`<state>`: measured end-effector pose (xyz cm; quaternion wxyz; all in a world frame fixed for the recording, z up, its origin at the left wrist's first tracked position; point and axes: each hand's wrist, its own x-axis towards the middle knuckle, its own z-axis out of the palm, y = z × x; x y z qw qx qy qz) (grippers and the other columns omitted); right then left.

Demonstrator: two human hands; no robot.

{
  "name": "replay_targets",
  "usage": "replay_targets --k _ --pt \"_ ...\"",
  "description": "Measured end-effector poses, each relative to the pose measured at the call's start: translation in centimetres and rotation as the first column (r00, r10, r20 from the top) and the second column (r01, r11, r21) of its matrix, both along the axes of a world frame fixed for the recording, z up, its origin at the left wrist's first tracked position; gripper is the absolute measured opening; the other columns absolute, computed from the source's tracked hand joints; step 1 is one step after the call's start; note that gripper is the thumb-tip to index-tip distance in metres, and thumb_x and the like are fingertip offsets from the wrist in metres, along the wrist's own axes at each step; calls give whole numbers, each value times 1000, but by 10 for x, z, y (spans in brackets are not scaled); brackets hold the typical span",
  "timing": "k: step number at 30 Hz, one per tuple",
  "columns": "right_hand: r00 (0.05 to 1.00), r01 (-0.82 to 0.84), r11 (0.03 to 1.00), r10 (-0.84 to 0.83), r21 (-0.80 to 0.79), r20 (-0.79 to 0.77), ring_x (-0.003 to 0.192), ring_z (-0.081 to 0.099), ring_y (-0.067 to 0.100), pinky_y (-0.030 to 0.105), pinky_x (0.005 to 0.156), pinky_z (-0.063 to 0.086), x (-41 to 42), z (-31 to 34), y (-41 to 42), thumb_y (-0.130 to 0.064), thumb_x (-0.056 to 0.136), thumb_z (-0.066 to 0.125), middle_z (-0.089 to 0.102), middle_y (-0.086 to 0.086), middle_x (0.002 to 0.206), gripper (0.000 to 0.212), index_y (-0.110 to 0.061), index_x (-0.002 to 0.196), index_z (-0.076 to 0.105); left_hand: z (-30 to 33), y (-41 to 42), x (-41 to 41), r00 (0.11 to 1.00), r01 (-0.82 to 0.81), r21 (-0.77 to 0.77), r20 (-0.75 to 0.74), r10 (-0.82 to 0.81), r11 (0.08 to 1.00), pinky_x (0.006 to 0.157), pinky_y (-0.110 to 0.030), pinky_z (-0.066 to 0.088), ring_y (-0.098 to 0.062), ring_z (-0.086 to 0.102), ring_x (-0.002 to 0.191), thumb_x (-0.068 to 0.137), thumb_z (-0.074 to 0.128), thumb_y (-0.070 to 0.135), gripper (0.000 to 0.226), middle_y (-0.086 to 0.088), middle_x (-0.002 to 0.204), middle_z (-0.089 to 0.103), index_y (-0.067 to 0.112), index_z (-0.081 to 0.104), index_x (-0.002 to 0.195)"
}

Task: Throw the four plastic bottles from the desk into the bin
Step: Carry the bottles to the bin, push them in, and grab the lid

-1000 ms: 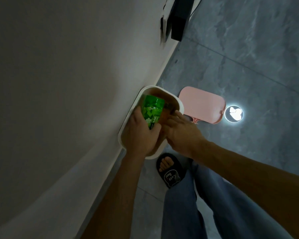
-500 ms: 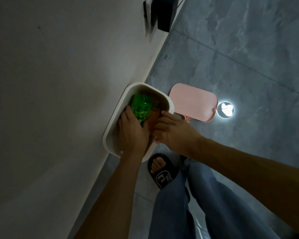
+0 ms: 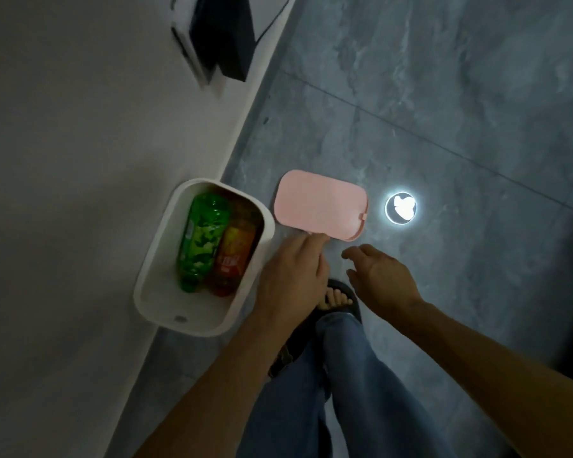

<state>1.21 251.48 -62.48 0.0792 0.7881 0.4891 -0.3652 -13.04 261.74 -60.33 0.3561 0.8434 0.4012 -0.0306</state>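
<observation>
A white bin (image 3: 153,269) stands on the floor against the wall. Inside it lie a green plastic bottle (image 3: 202,241) and, beside it on the right, an orange-red bottle (image 3: 234,256), both lengthwise. My left hand (image 3: 291,276) hovers just right of the bin's rim, fingers loosely together, its fingertips at the near edge of the pink lid (image 3: 321,204). My right hand (image 3: 382,280) hangs open farther right, fingers spread, holding nothing. Whether more bottles lie under these two is hidden.
The pink lid lies flat on the grey tiled floor right of the bin. A bright round light reflection (image 3: 401,208) glows beyond it. My sandalled foot (image 3: 336,300) stands below the hands. A dark box (image 3: 224,38) sits against the wall farther off.
Both hands have come out of the bin and moved right, toward the pink lid. The green bottle was let go and now lies in the bin.
</observation>
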Motion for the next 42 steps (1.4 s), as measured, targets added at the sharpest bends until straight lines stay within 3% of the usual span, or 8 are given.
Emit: replay_targets --k 7,13,18,23,26,30,36,42 --pt "998 13 1000 -13 -4 65 104 62 26 37 81 56 7 -98 18 -16 92 62 61 9 124 44 -14 133 48 -137 6 27 884 299 16 -382 -271 954 97 -39 50 -27 52 118 88 70 19 45 -8 129 57 19 52 130" --pt "996 -55 995 49 85 69 92 63 24 36 73 56 0 -149 25 -21 94 62 63 9 113 33 -14 124 51 -188 4 22 881 265 101 -430 -198 959 94 -40 49 -29 54 112 86 72 17 36 -11 119 62 16 60 120" --pt "987 -135 988 128 78 95 82 64 21 31 64 49 0 -147 24 -19 95 62 66 5 102 18 -17 112 58 -185 7 22 903 243 81 -383 -195 967 79 -35 49 -27 56 105 90 69 15 23 -8 112 64 15 64 112" --pt "973 -221 974 217 50 73 81 63 27 31 54 38 13 -92 10 -10 90 59 65 8 99 22 -14 112 59 -131 -4 20 894 297 17 -355 -272 955 84 -35 49 -25 56 107 93 66 21 24 -6 117 63 18 61 116" --pt "961 -275 961 274 40 24 81 62 25 35 58 49 19 -44 4 -15 93 55 64 6 102 21 -15 114 57 -83 -15 16 896 300 -27 -335 -292 953 87 -36 47 -25 55 107 86 73 27 36 -5 119 61 19 58 119" --pt "946 -318 946 321 60 -50 84 62 24 37 67 56 23 35 -5 -25 94 57 64 5 104 22 -18 114 59 2 -36 0 933 237 -15 -276 -232 971 77 -34 43 -23 56 98 91 62 23 14 -3 106 63 21 58 104" --pt "920 -356 926 371 129 -129 88 64 23 40 67 58 11 150 -15 -28 92 57 65 0 103 19 -25 110 60 129 -53 -36 953 139 -43 -265 -145 989 83 -39 49 -24 56 104 94 57 21 14 -1 108 62 21 59 108" --pt "886 -346 904 402 249 -229 95 67 15 32 73 60 -28 233 -3 -45 86 63 67 -4 115 42 -34 125 55 220 -34 -68 928 153 -103 -328 -179 983 89 -35 44 -24 55 110 93 62 19 20 -5 114 61 17 57 112"
